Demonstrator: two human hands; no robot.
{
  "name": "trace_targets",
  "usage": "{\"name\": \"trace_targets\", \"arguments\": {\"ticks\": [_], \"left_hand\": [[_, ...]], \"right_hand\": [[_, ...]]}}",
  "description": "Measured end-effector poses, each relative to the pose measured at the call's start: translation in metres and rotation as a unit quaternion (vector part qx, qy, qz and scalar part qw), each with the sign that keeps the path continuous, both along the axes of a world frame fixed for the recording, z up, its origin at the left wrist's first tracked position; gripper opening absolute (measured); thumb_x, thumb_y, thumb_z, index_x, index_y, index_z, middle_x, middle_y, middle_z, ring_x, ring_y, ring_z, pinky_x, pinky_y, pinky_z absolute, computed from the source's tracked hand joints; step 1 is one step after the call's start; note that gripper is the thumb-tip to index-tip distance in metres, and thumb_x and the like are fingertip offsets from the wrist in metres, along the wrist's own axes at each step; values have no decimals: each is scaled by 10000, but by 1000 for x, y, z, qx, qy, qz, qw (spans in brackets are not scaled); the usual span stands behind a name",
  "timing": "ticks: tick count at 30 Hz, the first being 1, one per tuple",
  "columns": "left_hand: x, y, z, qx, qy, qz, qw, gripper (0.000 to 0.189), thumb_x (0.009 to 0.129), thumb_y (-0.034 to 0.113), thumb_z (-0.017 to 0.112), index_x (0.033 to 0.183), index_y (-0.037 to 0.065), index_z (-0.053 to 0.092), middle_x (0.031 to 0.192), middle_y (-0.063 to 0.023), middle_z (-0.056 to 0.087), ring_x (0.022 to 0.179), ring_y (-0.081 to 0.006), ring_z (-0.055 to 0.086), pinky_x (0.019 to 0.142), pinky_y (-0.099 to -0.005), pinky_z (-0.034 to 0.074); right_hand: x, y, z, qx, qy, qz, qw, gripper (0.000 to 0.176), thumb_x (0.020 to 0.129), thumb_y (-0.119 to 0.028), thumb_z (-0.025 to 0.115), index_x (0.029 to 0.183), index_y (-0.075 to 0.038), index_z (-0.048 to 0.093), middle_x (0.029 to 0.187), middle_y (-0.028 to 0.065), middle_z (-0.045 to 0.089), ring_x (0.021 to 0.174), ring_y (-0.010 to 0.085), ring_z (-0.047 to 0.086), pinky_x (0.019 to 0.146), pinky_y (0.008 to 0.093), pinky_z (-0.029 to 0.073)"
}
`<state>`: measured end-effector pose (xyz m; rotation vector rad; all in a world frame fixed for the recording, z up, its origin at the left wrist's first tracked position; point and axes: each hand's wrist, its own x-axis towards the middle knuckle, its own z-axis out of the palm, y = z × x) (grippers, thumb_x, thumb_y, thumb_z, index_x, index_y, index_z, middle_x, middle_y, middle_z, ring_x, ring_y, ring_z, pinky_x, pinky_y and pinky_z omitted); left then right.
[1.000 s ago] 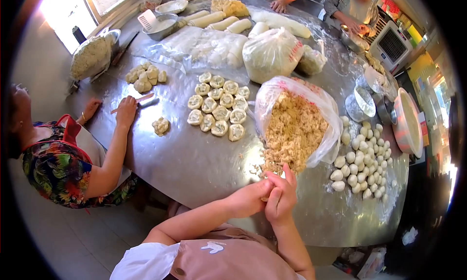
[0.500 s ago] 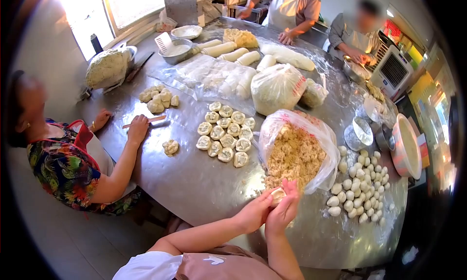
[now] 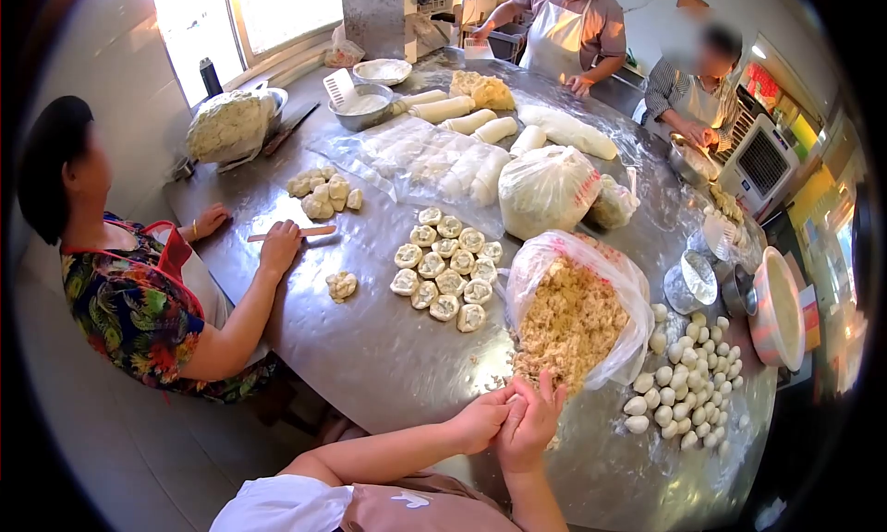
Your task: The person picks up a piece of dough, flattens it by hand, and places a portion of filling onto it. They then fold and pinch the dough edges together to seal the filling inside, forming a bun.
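Both my hands are together just in front of the plastic bag of crumbly brown filling point(image 3: 571, 321). My left hand point(image 3: 482, 422) pinches with its fingers against my right hand point(image 3: 530, 425), which is cupped. Between them is a small filled dough piece, now almost wholly hidden by the fingers. Left of the bag sit several shaped dough buns point(image 3: 450, 264) in close rows, with pale filling showing at their tops. To the right lies a spread of small white dough balls point(image 3: 686, 381) on a floured patch.
A person at the left rests a hand on a wooden stick point(image 3: 319, 231) near dough lumps point(image 3: 323, 193). Two other people work at the far side. Dough rolls point(image 3: 442, 109), a tied bag point(image 3: 547, 190), a metal cup point(image 3: 690, 281) and a large basin point(image 3: 778, 308) stand around.
My fingers have closed over the dough piece, whose filled top showed before. The view has shifted a little, so the table's things appear lower and further right.
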<state>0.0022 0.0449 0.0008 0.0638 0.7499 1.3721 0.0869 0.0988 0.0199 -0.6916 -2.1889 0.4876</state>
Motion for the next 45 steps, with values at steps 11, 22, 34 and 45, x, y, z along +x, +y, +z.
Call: {"name": "trace_targets", "arguments": {"ticks": [11, 22, 34, 45], "left_hand": [[2, -10, 25, 156, 567, 78, 805, 335, 983, 167, 473, 1292, 42, 508, 1094, -119, 629, 1000, -212, 609, 871, -333, 478], [4, -9, 14, 224, 561, 146, 784, 788, 954, 590, 300, 1497, 34, 169, 1544, -203, -25, 1324, -315, 342, 1073, -415, 307], [18, -8, 8, 162, 415, 23, 895, 557, 1035, 420, 254, 1409, 21, 362, 1377, -41, 417, 1260, -134, 377, 1049, -310, 324], [-1, 1, 5, -35, 318, 108, 941, 376, 1008, 297, 446, 858, 10, 637, 811, -31, 635, 710, -100, 547, 661, -271, 462]], "right_hand": [[2, 2, 14, -580, 326, 38, 746, 604, 1015, -428, 351, 1347, 78, 364, 1401, 197, 404, 1244, 236, 433, 1052, 348, 339], [19, 0, -14, -500, 148, 3, 853, 231, 1003, -201, 438, 947, -18, 567, 868, 48, 611, 828, 116, 563, 759, 253, 461], [4, 36, -30, -269, 83, -13, 959, 653, 992, -462, 278, 1406, 42, 305, 1517, 275, 130, 1431, 393, 62, 1147, 476, 49], [-10, -3, 21, -380, 222, 134, 888, 853, 931, -624, 306, 1466, 18, 139, 1558, 193, 34, 1433, 299, 100, 1135, 420, 161]]}}
